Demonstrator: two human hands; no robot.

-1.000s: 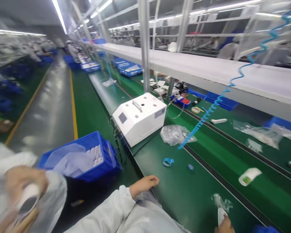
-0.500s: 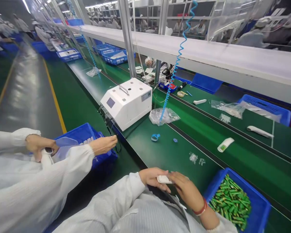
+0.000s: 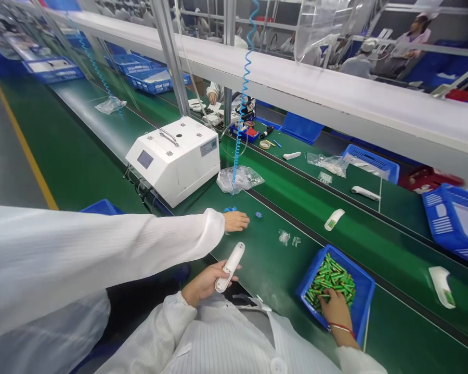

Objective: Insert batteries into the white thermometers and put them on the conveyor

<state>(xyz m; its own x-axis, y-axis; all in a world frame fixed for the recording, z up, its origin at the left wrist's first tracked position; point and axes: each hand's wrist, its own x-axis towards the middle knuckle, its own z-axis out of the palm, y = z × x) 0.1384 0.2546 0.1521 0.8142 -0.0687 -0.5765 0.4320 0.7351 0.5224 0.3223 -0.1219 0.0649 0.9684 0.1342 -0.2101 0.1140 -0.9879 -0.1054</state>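
My left hand (image 3: 208, 280) is closed around a white handheld thermometer (image 3: 234, 262), its open, hollow side turned up and its far end tilted away from me. On the right, my right hand (image 3: 337, 311) reaches into a blue bin (image 3: 364, 306) of green batteries (image 3: 333, 275). Its fingers are bent around a battery near the heap's front, the fingertips partly hidden. A co-worker's hand (image 3: 236, 222) reaches in from the left just beyond the thermometer, over a blue ring-shaped item (image 3: 230, 209) that it partly covers.
A white machine (image 3: 175, 161) stands at the back left, with a plastic bag (image 3: 239, 179) beside it. Small clear scraps (image 3: 284, 237) and a small blue part (image 3: 258, 214) lie on the bench. More white thermometers (image 3: 334, 219) rest on the green belt. A coiled blue hose (image 3: 244, 83) hangs down.
My right hand has left the thermometer and moved right into the battery bin. My left hand has turned the thermometer upward. The co-worker's arm has stretched across the bench. The view has swung right.
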